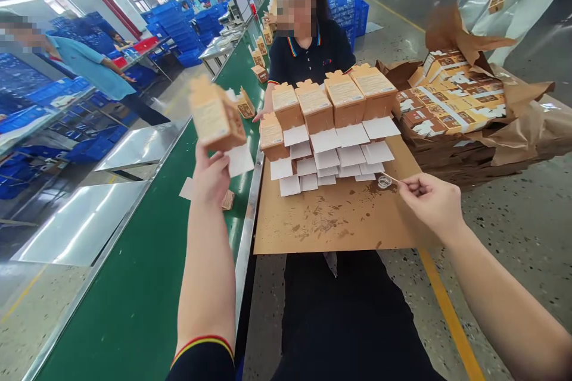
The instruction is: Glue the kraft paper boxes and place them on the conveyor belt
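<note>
Raised over the green conveyor belt [147, 286], my left hand [209, 175] grips a small brown carton [217, 122], blurred by motion, with a white flap hanging down. My right hand [431, 202] pinches a thin stick [392, 177]. Its far end is at a small round clear dish [383, 181] on the brown board [313, 232]. Several similar cartons [315, 108] stand stacked in rows on the board, white flaps [326, 141] sticking out towards me. Dark wet-looking smears mark the board's near part.
Across the board sits a co-worker in a dark shirt [308, 47]. More cartons [260, 73] are on the belt. To the right, flat printed cartons [451, 101] lie in torn brown paper [518, 131]. Metal tables [84, 223] and blue crates [344, 3] stand around.
</note>
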`<state>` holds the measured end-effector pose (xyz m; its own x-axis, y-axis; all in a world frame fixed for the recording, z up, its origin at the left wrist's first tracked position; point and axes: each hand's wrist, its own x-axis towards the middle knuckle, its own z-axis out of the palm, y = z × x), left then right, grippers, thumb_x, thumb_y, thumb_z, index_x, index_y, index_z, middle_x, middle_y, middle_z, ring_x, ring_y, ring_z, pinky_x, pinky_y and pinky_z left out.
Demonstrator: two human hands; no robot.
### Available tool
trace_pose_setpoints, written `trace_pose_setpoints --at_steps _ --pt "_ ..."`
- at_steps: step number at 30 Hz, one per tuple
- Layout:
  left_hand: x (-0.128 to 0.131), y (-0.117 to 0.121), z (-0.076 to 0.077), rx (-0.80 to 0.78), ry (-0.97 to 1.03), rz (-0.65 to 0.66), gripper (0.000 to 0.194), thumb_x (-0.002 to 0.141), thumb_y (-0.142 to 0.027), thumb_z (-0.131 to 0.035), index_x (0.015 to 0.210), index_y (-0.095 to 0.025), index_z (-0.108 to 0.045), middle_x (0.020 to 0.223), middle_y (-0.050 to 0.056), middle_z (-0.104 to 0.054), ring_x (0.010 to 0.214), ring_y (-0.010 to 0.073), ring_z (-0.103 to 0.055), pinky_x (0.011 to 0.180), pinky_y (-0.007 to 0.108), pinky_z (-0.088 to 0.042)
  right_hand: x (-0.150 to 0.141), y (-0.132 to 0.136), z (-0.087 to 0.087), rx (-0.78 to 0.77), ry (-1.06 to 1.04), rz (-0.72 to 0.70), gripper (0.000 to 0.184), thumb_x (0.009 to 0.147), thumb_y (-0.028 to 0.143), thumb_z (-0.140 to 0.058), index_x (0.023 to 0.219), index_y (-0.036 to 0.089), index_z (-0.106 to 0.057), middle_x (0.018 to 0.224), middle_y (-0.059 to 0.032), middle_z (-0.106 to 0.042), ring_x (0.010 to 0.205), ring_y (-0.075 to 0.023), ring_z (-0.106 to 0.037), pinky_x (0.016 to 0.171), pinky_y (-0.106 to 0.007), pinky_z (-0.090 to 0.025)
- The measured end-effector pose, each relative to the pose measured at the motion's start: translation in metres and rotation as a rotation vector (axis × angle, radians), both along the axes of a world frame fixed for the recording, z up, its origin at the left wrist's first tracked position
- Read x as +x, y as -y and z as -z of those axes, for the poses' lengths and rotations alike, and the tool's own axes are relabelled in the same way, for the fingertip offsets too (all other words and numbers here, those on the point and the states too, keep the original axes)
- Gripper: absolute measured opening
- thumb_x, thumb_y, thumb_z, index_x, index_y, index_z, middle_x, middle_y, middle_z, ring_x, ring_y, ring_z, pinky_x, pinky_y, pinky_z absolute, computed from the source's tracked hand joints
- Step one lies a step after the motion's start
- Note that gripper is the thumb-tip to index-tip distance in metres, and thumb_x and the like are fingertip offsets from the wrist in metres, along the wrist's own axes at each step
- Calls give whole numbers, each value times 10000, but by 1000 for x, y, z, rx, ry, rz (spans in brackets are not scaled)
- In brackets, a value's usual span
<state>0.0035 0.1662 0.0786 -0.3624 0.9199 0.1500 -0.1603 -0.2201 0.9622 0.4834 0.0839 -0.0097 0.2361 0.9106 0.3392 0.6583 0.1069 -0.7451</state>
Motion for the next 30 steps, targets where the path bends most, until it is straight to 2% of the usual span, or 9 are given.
trace_pose_setpoints --at_steps 3,6,10,12,15,18,22,26,30 --pt "-10 85 30 12 -16 -57 754 672 -195 -1006 1364 -336 -742 1380 64 -796 1347 271 -728 1163 403 -602 16 -9 -3 -146 109 -11 293 860 511 -700 755 238 -705 708 -89 -742 642 -237 -686 693 -375 -581" --pt "-8 167 80 -228 29 -151 717 684 -319 -1051 1345 -375 -778 1421 40 -801 1360 297 -734 1150 412 -617 23 -21 -3 -296 251 -54 158 823 345 -697 712 242 -654 700 -69 -733 668 -237 -692 705 -356 -548" --pt "11 223 134 -482 55 -88 667 721 -455 -1020 1328 -290 -798 1396 102 -808 1379 350 -725 1195 497 -582 18 -38 -2 -402 403 -106 167 795 186 -690 660 250 -615 659 -45 -703 653 -227 -668 654 -323 -470" --pt "18 225 143 -544 -73 13 680 788 -454 -947 1413 -263 -764 1410 125 -794 1367 360 -726 1207 539 -563 13 -43 -5 -440 450 -115 197 811 161 -682 649 248 -610 657 -52 -703 643 -222 -646 649 -323 -441" --pt "17 212 137 -628 -445 112 578 834 -338 -802 1401 -226 -784 1341 150 -800 1314 369 -734 1211 567 -546 9 -41 -16 -510 477 -96 202 849 164 -677 669 236 -623 704 -74 -731 666 -214 -633 675 -324 -426" --pt "9 194 121 -659 -736 2 549 865 -276 -665 1391 -184 -792 1370 184 -783 1335 373 -718 1223 548 -530 9 -30 -30 -522 424 -23 155 850 183 -683 705 228 -652 739 -71 -747 710 -210 -652 715 -318 -442" --pt "6 165 106 -699 -770 -128 455 1002 -407 -560 1318 -202 -816 1377 175 -808 1374 396 -710 1158 509 -563 13 -15 -36 -504 312 121 118 783 183 -705 686 234 -662 739 -48 -745 731 -203 -672 761 -309 -478" --pt "14 135 99 -709 -863 -62 482 1039 -590 -520 1140 -243 -838 1207 176 -844 1320 441 -723 1120 544 -562 17 -8 -28 -467 223 148 76 732 214 -707 666 238 -678 714 -38 -741 708 -203 -673 805 -328 -512" --pt "23 122 102 -690 -885 26 510 1030 -623 -530 1151 -236 -840 1190 176 -825 1337 417 -711 1139 523 -554 20 -4 -19 -443 157 125 41 709 270 -705 685 240 -717 714 -38 -750 692 -214 -683 801 -354 -542"
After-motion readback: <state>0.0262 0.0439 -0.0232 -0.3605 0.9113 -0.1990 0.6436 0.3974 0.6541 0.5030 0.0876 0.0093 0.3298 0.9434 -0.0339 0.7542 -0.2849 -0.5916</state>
